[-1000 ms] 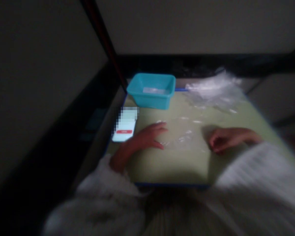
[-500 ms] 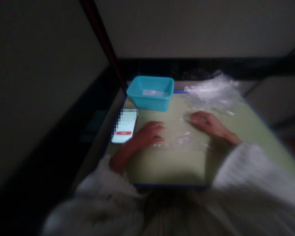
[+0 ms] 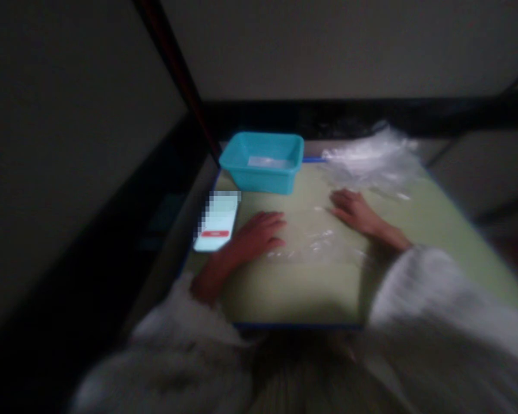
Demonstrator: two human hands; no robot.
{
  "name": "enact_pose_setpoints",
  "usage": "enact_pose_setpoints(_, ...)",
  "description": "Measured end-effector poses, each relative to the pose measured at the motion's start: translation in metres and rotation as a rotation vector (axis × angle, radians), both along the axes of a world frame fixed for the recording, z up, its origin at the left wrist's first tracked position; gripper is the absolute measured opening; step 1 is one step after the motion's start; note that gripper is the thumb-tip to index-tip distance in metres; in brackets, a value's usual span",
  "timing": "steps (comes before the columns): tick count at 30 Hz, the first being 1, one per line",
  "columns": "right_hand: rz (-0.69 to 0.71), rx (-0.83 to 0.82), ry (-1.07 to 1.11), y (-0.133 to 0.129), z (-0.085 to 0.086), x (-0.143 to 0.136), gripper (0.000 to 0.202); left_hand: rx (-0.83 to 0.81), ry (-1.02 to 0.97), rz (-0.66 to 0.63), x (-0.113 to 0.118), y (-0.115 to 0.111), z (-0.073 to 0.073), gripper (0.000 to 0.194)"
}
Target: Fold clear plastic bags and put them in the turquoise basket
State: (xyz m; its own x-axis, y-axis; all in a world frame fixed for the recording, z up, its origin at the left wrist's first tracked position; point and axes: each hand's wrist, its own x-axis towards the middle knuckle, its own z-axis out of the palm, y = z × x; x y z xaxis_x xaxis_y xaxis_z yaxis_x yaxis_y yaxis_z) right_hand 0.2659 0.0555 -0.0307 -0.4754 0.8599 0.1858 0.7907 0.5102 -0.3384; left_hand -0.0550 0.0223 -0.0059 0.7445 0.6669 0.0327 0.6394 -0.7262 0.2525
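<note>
A clear plastic bag lies flat on the pale yellow-green table. My left hand rests at the bag's left end, its fingers stretched out and apart. At the bag's upper right corner is my right hand, palm down with the fingers extended over the plastic. Neither hand grips anything. The picture is dim and blurred, so the bag's exact edges are hard to make out.
A turquoise plastic basket with something pale inside stands at the back left. Left of my left hand lies a lit phone. Crumpled clear plastic bags are heaped at the back right. Walls rise behind and to the left.
My right hand has gone from curled fingers to a flatter pose, shifting slightly left and away from me. The left hand has stayed almost in place on the bag.
</note>
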Motion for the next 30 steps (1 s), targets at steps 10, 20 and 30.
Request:
enact_pose_setpoints(10, -0.148, -0.030, 0.337, -0.015, 0.019, -0.007, 0.047, 0.003, -0.007, -0.002, 0.000, 0.000, 0.001, 0.038)
enact_pose_setpoints(20, -0.212, 0.046, 0.563, -0.027, 0.036, -0.016, 0.025, 0.017, -0.009, -0.012, 0.001, -0.001, 0.001, 0.034)
enact_pose_setpoints(30, 0.170, -0.179, 0.241, -0.034, 0.042, -0.004, 0.023, 0.029, -0.075, 0.038, 0.002, 0.000, -0.002, 0.049)
